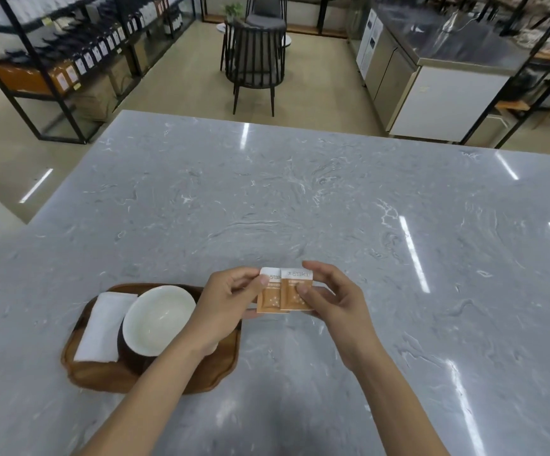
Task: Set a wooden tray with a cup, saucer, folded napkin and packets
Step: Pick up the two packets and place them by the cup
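Note:
Two orange and white packets (283,292) are held side by side above the grey marble table, just right of the wooden tray (102,376). My left hand (227,301) pinches the left packet and my right hand (336,297) pinches the right one. On the tray stands a white cup (158,319) on a dark saucer (132,353). A folded white napkin (102,327) lies along the tray's left side. My left forearm crosses the tray's right part and hides it.
The marble table (332,199) stretches wide to the far side and the right. Beyond its far edge stand a dark chair (255,60), black shelving (53,60) with bottles on the left and a steel counter (431,77) on the right.

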Demonstrator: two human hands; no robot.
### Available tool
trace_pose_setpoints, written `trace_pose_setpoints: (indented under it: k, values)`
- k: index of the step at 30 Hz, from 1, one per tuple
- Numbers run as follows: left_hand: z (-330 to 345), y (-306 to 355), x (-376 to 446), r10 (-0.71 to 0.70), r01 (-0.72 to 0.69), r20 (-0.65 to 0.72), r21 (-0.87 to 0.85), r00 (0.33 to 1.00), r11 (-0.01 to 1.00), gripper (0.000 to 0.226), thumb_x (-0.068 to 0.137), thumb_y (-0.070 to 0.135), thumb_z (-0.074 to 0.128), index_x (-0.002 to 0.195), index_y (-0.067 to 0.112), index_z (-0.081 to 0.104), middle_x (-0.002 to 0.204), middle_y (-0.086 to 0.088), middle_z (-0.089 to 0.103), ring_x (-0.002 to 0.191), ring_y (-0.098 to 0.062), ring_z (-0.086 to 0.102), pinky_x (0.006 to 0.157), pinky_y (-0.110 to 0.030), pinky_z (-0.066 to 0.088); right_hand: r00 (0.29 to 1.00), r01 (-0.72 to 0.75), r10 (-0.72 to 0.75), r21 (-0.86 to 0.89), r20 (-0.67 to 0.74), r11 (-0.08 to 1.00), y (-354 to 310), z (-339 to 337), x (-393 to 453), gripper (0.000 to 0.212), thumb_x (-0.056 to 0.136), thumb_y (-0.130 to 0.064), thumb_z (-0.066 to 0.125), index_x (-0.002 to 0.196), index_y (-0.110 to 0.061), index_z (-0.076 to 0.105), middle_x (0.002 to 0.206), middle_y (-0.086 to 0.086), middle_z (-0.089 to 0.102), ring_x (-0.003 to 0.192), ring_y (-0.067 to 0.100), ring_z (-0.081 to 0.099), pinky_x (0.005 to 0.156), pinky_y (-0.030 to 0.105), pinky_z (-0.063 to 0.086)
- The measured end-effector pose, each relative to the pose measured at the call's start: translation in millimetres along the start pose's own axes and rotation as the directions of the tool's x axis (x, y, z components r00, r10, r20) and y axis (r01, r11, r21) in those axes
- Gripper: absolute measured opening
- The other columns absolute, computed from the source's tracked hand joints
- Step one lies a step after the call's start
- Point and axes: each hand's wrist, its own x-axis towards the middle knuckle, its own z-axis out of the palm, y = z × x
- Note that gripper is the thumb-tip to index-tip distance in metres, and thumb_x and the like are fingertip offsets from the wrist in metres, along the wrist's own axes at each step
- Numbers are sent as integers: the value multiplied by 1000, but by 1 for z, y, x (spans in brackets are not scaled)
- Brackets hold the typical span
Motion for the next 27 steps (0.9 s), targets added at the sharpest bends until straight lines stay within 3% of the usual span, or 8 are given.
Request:
trace_pose_setpoints:
  k: [5, 9, 12, 15, 18, 23, 27]
  values:
    - [1, -9, -21, 10, 8, 124, -142, 992, 990, 22, 97, 26, 65, 115, 24, 76, 111, -5, 78, 104, -23, 75, 82, -28, 60, 1000, -6, 6, -45, 2, 999, 13, 12, -16, 35, 91, -9, 74, 116, -34, 72, 111, -2, 75, 103, 22, 73, 73, 32, 63]
    - [-4, -19, -36, -13, 50, 172, -211, 985, 976, 29, 91, 18, 72, 120, 21, 74, 115, -9, 77, 108, -25, 73, 85, -26, 58, 997, -56, 58, -34, 54, 998, 20, 15, -23, 38, 92, -10, 73, 121, -35, 70, 112, 2, 77, 105, 22, 73, 82, 37, 63]
    - [-7, -28, -47, -16, 47, 152, -204, 988, 978, 32, 89, 8, 72, 120, 20, 74, 114, -8, 77, 108, -24, 73, 91, -26, 57, 994, -93, 94, -21, 60, 995, 28, 18, -27, 38, 91, -10, 73, 120, -34, 69, 109, 4, 78, 104, 22, 74, 88, 36, 62]
    - [-4, -42, -60, -36, 36, 6, -205, 999, 978, 32, 86, 4, 75, 116, 18, 75, 110, -4, 79, 106, -19, 74, 86, -19, 56, 984, -172, 170, 46, 55, 984, 41, 25, -31, 36, 91, -5, 73, 116, -30, 72, 107, 7, 78, 99, 24, 75, 81, 33, 62]
    - [-4, -63, -73, -11, -1, -176, -68, 984, 998, 31, 85, 6, 77, 112, 20, 76, 105, 3, 80, 102, -15, 75, 85, -18, 57, 971, -238, 236, 81, 35, 968, 54, 34, -34, 34, 89, -1, 74, 111, -27, 73, 104, 8, 79, 92, 23, 77, 73, 27, 60]
    - [-6, -94, -99, 54, -6, -251, 187, 966, 982, 49, 88, 11, 75, 131, 31, 65, 106, 21, 77, 98, 2, 72, 81, -11, 54, 954, -298, 298, 79, 5, 951, 70, 49, -33, 33, 87, 0, 77, 114, -18, 71, 102, 11, 79, 88, 25, 77, 70, 28, 61]
    - [-8, -105, -116, 157, -37, -305, 366, 939, 930, 40, 89, 15, 75, 127, 25, 69, 101, 18, 76, 88, 1, 71, 67, -6, 53, 946, -323, 324, 44, -22, 945, 77, 61, -28, 32, 86, 2, 77, 113, -15, 71, 99, 9, 80, 83, 20, 78, 66, 24, 60]
